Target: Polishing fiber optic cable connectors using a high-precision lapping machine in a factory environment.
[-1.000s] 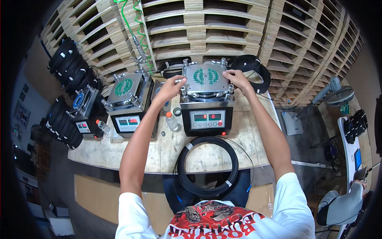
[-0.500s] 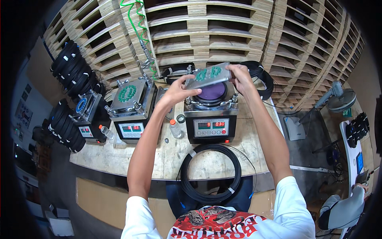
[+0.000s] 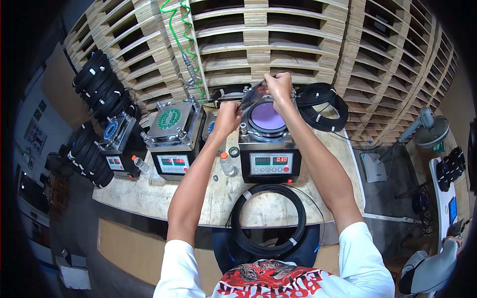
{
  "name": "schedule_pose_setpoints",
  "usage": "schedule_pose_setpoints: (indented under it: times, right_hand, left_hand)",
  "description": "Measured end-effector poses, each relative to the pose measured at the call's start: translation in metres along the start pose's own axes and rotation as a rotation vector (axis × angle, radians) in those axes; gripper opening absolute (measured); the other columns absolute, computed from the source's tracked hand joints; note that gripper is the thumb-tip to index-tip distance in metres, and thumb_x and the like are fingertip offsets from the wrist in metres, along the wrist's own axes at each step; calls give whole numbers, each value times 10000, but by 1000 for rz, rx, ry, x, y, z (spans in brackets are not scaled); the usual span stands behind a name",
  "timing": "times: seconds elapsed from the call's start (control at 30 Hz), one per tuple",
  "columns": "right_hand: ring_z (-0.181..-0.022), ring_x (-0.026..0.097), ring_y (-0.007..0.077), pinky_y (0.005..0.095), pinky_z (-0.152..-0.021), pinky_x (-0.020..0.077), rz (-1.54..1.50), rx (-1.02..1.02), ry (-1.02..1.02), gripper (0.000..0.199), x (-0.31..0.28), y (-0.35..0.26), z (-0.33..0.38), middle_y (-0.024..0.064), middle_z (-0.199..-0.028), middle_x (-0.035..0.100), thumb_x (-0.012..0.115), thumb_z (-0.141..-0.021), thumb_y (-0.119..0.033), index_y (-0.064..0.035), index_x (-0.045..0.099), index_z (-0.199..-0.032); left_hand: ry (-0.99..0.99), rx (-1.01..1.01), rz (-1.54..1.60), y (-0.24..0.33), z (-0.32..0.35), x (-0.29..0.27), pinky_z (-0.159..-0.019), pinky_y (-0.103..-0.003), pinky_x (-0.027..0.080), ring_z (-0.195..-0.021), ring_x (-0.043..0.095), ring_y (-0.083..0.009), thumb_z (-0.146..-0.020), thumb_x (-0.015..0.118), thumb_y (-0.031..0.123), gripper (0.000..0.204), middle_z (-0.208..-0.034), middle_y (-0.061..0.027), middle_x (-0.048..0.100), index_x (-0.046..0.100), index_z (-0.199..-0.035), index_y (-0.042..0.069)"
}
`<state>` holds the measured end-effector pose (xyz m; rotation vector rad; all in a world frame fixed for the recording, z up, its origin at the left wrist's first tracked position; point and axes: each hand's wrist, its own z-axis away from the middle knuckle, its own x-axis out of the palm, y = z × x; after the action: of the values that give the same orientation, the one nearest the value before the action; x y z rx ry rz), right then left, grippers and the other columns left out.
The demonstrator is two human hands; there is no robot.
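Note:
A square metal plate (image 3: 254, 97) is held tilted up above the right-hand bench machine (image 3: 271, 164), and a dark shiny face of it shows. My left hand (image 3: 229, 118) is closed on its left edge, with the fingers partly hidden. My right hand (image 3: 279, 88) grips its far right corner. Below the plate, the machine bears a round purple disc (image 3: 267, 116) with a dark rim. The green fittings that the plate carries are out of sight now.
Two similar machines stand to the left, one with a green-studded plate (image 3: 169, 118), one with a blue ring (image 3: 111, 130). An orange-capped bottle (image 3: 227, 165) stands near my left forearm. A black cable coil (image 3: 269, 221) lies at the bench's front edge; another coil (image 3: 323, 107) lies behind right.
The plate has been tipped from nearly flat, green fittings up, to steeply tilted with its shiny face showing. My right hand moved left and up; more of the purple disc is uncovered.

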<state>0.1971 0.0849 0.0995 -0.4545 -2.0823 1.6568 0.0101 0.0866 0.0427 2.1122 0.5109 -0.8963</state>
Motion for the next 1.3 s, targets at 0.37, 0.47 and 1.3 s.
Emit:
schedule_pose_setpoints:
  times: [0.37,0.47,1.3]
  right_hand:
    - [-920,672,373,458,-824,520,623,-347,0,509,-81,40,16,198,-937,681,640,-819,-203,-69,577,-1306]
    - [-995,636,409,480,-865,504,700,-268,-35,504,-81,45,45,230,-1054,630,609,-839,-147,-108,558,-1339]
    - [-865,523,312,396,-863,439,757,-522,-54,640,-101,69,44,162,-921,467,450,-817,86,-86,514,-1429]
  left_hand:
    - [-77,-182,403,-71,-20,8,-706,-294,517,-737,668,-105,-848,722,28,183,-822,-65,748,734,-1026,-11]
    - [-110,-245,451,-89,-19,1,-687,-283,515,-711,644,-96,-851,734,53,139,-797,-34,719,729,-964,-28]
    - [153,-371,-13,-162,-144,-109,-1061,-371,448,-1327,530,-277,-770,661,175,453,-1348,-195,618,739,-1213,230]
